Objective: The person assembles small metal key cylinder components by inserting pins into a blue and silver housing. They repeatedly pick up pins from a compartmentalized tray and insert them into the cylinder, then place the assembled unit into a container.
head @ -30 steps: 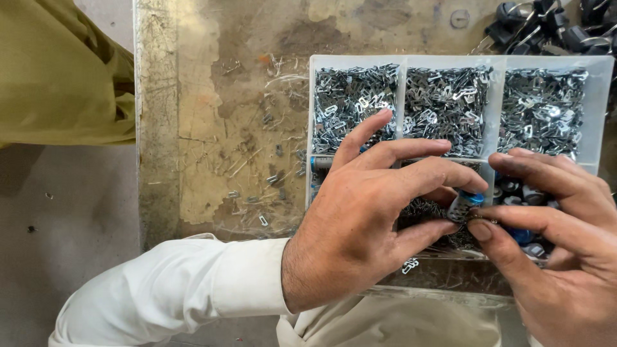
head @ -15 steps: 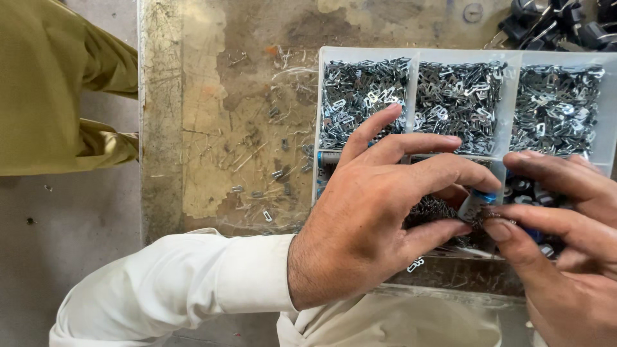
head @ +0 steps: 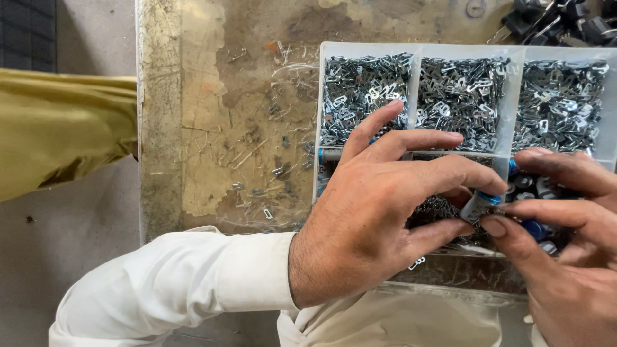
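While both hands met over the near row of the tray, the left hand (head: 379, 212) pinched one small cylindrical part (head: 479, 205), grey-bodied with a blue band, between its thumb and forefinger. The right hand (head: 565, 257) touched the same part from the other side, its thumb and forefinger closed on the lower end, so the single piece was held jointly just above the tray's front compartments. Under the fingers lay more blue-capped round parts (head: 533, 226), too covered to count, and a dark heap of small metal bits (head: 437, 209) sat beneath the left palm.

One white plastic divided tray (head: 321, 96) carried them. Its far row showed three compartments, each filled with a heap of small silvery stamped metal clips (head: 459, 93); the clips were far too many to number. One clip (head: 416, 263) lay loose just off the tray's near edge.

A worn brown bench (head: 212, 96) bore the tray, with a handful of stray clips and thin wire scraps (head: 270, 173) scattered to its left. A cluster of black parts (head: 559, 22) lay at the far right corner. One white sleeve (head: 180, 289) covered the left forearm. Olive-yellow cloth (head: 58, 128) showed beyond the bench's left edge.
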